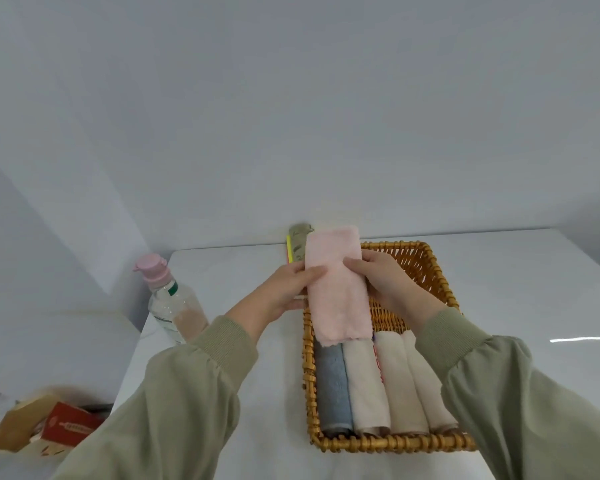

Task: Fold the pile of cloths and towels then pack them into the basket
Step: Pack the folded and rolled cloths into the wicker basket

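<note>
1 head camera looks forward and down, close over the table (257, 393).

Plain indoor room with a household feel; whether it is a lived-in home or a staged set cannot be told. Smooth white walls (291, 116) meet in a corner at the left. A glossy white table (499, 289) stands against the far wall. On it sits a wicker basket (395, 443) with folded cloths (368, 386) lined up side by side, and at the table's left edge a clear bottle (172, 303) with a pink flip cap (150, 268). Lower left, off the table, a cardboard box (18, 424) holds a red packet (71, 424).
</note>
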`<state>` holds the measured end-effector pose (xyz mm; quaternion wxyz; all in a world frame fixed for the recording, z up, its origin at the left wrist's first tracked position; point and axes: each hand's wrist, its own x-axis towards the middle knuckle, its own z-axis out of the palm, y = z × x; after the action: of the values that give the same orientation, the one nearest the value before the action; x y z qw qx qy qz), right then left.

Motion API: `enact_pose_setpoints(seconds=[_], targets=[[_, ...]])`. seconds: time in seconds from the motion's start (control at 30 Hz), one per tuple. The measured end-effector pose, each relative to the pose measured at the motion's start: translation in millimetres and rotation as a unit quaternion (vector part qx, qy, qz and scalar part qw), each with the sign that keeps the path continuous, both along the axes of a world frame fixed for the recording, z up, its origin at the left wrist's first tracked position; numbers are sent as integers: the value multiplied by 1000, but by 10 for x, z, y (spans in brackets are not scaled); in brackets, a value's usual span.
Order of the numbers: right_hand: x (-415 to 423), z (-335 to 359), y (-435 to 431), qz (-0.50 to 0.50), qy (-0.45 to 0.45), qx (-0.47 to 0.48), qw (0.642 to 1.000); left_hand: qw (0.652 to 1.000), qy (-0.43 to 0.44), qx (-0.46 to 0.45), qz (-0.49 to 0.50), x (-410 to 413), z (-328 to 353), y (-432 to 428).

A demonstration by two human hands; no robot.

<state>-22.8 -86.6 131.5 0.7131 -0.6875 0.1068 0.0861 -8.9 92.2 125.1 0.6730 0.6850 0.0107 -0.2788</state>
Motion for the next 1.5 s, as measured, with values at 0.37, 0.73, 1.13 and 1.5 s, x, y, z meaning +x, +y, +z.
enact_pose_setpoints(seconds=[0.37, 0.73, 1.13, 1.5], targets=[[-90, 134, -120, 115, -3, -146, 983, 976, -75, -51, 196, 80, 97, -237], [167, 10, -678, 12, 64, -9, 998, 965, -103, 39, 236, 338, -141, -314], [452, -503, -785, -26, 137, 8, 990, 967, -114, 215, 70, 385, -1062, -463], [682, -882, -929, -129, 235, -101, 958, 897, -278, 341, 40, 458, -1182, -479]])
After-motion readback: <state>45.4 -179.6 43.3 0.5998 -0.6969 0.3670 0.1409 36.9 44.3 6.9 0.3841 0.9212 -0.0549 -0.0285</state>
